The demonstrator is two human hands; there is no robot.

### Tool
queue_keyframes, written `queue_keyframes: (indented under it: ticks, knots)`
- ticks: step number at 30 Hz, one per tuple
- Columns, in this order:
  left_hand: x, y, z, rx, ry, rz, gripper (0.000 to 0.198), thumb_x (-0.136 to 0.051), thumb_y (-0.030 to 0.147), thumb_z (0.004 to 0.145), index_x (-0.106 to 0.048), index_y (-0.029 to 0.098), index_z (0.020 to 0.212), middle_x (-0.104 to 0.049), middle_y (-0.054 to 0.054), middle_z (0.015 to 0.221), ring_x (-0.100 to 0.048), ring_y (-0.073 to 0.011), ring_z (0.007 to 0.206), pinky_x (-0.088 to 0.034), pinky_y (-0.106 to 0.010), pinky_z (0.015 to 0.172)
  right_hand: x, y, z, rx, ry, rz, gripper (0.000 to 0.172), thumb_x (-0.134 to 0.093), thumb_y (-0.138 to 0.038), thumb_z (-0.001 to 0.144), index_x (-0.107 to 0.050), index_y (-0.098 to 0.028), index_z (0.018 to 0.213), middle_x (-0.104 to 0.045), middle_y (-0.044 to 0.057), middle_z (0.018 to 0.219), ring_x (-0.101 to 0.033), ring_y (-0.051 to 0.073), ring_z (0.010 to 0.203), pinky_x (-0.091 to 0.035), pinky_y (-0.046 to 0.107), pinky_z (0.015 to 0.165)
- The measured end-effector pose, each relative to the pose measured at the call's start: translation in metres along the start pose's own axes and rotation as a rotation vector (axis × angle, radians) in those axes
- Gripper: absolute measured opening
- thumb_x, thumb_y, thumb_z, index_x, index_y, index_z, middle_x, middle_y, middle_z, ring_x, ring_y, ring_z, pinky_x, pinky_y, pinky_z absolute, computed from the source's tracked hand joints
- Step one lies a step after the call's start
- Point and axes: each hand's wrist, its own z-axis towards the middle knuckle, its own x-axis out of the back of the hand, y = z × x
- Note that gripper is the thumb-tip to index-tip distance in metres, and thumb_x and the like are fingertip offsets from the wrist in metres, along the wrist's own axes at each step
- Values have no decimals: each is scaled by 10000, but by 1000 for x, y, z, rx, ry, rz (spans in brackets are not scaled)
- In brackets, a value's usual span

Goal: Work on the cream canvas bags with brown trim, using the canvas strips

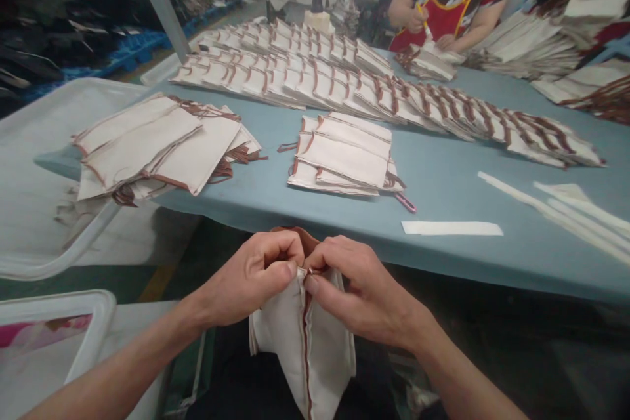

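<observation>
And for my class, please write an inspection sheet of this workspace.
Surface: blue table, bearing overlapping rows of white pieces.
Job's things: white fabric piece with brown edging in hand; left stack and middle stack on the table.
Clutter: slim pink item; white strips at right.
Hands: left hand and right hand both pinch the white fabric piece's upper end.
Cables: nothing seen.
Surroundings: co-worker opposite; white bin at left.

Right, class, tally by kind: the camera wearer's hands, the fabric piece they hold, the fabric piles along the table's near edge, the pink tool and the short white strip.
Hands: 2 (left hand, right hand)
Held fabric piece: 1
Piles: 2 (left pile, middle pile)
Pink tool: 1
Short white strip: 1
Total: 7
</observation>
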Motion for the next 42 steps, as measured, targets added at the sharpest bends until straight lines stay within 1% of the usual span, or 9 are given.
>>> queue_keyframes:
  ticks: [5,10,14,19,23,27,32,35,42]
  knots:
    - [-5,11,-3,-62,61,157,137,-459,210,795,-433,196,662,-415,75,635,-364,-81,568,-311,-187,507,-4,-2,1,-49,28,93,164,-571,-175,906,-567,-202,745,-615,-12,715,-530,145,685,-376,280,672]
    - [-5,14,-6,-120,148,314,127,-473,148,785,-512,178,667,-453,80,606,-396,-74,554,-318,-181,518,-6,-2,1,-63,67,79,145,-576,-155,854,-559,-201,718,-595,-29,677,-523,132,653,-371,272,666]
    - [-4,12,-5,-108,112,262,155,-480,144,802,-550,166,666,-455,81,604,-393,-67,544,-315,-174,512,0,-3,5,-144,-5,50,171,-616,-159,829,-554,-193,673,-575,-44,641,-509,121,635,-356,262,651]
    - [-2,11,-3,-47,82,184,160,-503,194,820,-553,158,673,-464,72,612,-381,-68,549,-302,-177,506,11,-12,14,-359,-134,-28,215,-667,-156,792,-542,-182,619,-546,-64,604,-500,109,618,-322,261,617]
    - [-1,9,-3,26,35,29,194,-533,269,866,-543,163,705,-431,73,621,-334,-67,535,-259,-180,468,17,-22,17,-419,-165,-56,217,-685,-192,825,-594,-177,629,-617,-49,639,-551,123,657,-329,272,631]
    - [1,5,-5,117,-49,-177,238,-609,345,889,-523,171,750,-408,86,623,-293,-61,519,-237,-178,451,21,-25,15,-393,-164,-59,180,-716,-203,854,-661,-178,684,-675,-35,685,-577,133,676,-341,279,644]
    - [5,-3,-6,179,-137,-220,266,-666,366,898,-534,168,779,-471,69,663,-339,-67,550,-266,-182,485,22,-15,10,-271,-186,17,136,-736,-211,912,-693,-182,786,-701,-30,764,-589,134,730,-383,273,712]
    - [8,-4,-6,183,-154,-159,218,-647,327,876,-548,162,774,-516,49,685,-385,-79,579,-297,-190,509,23,-10,7,-176,-225,35,110,-700,-170,944,-696,-178,834,-702,-18,790,-589,134,740,-400,268,726]
    - [6,10,-6,99,-36,166,136,-572,198,859,-587,154,731,-528,54,664,-406,-75,578,-317,-182,519,24,-13,2,-53,-194,-152,120,-616,-161,987,-670,-170,880,-680,24,795,-594,170,748,-416,292,707]
